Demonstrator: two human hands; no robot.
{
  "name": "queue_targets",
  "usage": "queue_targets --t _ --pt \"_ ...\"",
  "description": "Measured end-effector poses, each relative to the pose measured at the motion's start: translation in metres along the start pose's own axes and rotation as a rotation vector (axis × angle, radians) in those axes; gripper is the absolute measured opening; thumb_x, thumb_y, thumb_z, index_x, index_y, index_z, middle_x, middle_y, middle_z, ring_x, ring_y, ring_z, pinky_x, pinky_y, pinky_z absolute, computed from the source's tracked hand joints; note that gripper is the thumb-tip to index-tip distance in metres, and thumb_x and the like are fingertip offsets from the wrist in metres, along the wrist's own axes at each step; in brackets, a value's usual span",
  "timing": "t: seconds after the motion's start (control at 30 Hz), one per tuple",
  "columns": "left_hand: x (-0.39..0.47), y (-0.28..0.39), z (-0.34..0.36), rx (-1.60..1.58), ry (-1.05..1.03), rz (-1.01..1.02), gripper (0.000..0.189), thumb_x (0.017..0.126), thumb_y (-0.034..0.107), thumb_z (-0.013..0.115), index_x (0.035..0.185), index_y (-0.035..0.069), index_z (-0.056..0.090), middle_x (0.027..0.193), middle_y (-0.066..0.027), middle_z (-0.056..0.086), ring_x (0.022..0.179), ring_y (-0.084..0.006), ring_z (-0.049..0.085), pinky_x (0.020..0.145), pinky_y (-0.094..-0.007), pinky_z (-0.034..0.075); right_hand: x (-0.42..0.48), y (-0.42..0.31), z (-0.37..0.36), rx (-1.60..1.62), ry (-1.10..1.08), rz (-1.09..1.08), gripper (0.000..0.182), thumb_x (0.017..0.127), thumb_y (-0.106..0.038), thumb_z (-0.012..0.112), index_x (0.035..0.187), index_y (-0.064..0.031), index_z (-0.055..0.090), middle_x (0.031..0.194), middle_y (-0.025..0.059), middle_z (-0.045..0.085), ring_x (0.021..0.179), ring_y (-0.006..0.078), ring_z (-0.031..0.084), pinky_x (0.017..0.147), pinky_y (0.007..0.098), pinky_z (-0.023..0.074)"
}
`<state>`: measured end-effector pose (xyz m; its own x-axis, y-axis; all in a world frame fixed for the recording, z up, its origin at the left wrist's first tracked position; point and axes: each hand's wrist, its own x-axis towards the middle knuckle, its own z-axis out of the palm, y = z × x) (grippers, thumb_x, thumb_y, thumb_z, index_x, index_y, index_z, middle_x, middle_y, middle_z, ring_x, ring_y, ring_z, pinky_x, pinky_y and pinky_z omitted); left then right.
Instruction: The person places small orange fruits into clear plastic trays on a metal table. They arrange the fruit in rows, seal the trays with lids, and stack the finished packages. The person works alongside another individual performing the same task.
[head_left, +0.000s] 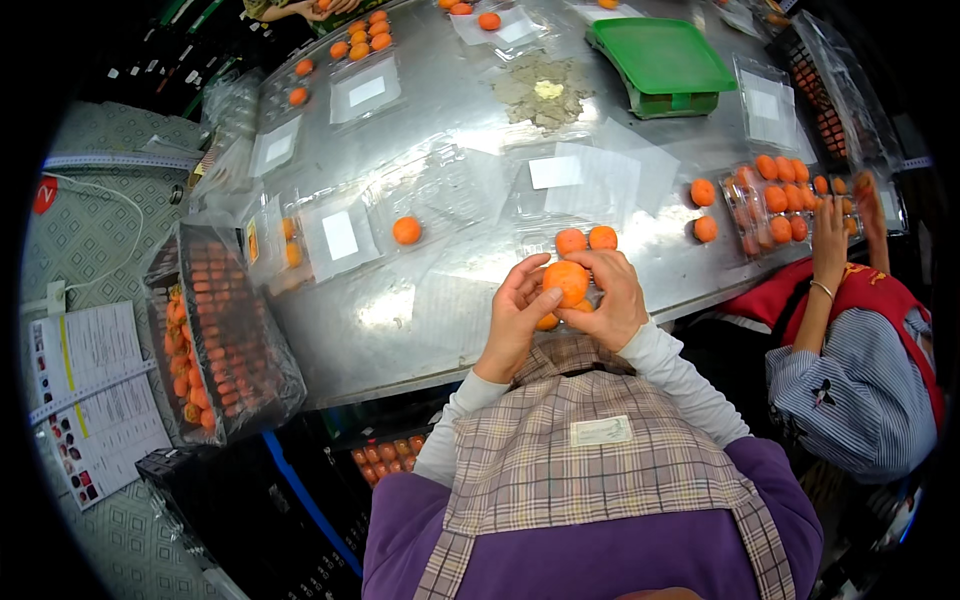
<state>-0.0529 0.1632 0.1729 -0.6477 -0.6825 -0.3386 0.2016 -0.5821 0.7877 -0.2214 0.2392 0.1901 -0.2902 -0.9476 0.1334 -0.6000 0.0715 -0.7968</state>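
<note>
Both my hands hold one orange persimmon-like fruit between their fingers, just above the near edge of the metal table. My left hand grips it from the left, my right hand from the right. Beyond my fingertips two more orange fruits sit side by side at a clear plastic tray. Below the held fruit, part of another orange fruit shows; my hands hide much of that area. A single orange fruit lies farther left.
A plastic-lined crate of fruit stands at the table's left edge. A green-lidded box is at the back. Clear trays with white pads lie about. A co-worker's hand is at a filled tray on the right; another co-worker's hands are at top left.
</note>
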Motion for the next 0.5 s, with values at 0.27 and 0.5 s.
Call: queue_targets --t 0.27,0.5 --pt "0.003 -0.002 -0.001 -0.003 0.007 0.01 0.058 0.094 0.009 0.074 0.145 0.001 0.048 0.128 -0.013 0.063 0.116 -0.0198 0.065 0.097 -0.0324 0.055 0.0 0.001 0.002 -0.062 -0.012 -0.005 0.062 0.067 -0.027 0.088 0.122 -0.0103 0.065 0.118 0.008 0.068 0.115 0.0299 0.06 0.098 0.0429 0.0441" --pt "0.002 -0.004 -0.001 0.385 0.107 0.123 0.077 0.083 0.016 0.084 0.149 0.004 0.046 0.126 -0.0102 0.061 0.105 -0.018 0.067 0.088 -0.0316 0.056 0.004 -0.002 0.007 -0.204 -0.059 0.029 0.057 0.069 -0.031 0.084 0.12 -0.013 0.067 0.115 0.0072 0.067 0.112 0.0294 0.059 0.093 0.0435 0.0407"
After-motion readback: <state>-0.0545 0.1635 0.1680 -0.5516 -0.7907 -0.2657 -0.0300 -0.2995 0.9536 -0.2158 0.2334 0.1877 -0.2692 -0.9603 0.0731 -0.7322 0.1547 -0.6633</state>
